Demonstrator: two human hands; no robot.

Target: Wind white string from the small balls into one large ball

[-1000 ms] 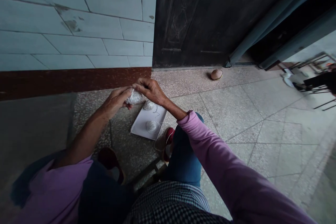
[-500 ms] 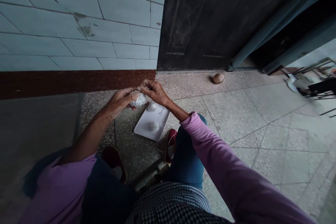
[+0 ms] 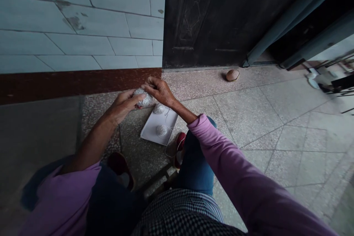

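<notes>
- My left hand [image 3: 124, 102] stays curled under the rough white ball of yarn [image 3: 143, 99], with the fingers closed on its near side as they were a second ago. The ball is held in the air, just past the far end of the flat white rectangular tray [image 3: 151, 134].
- My right hand [image 3: 160, 90] has moved from the ball's side up to its top. Thumb and forefinger are pinched together on a thin white strand [image 3: 151, 86], which I read as one more turn being laid across the ball.
- Two smaller white yarn balls [image 3: 159, 109] lie on the tray, unmoved.
- A loose loop of thread [image 3: 169, 146] trails beside my red shoe [image 3: 180, 141].
</notes>
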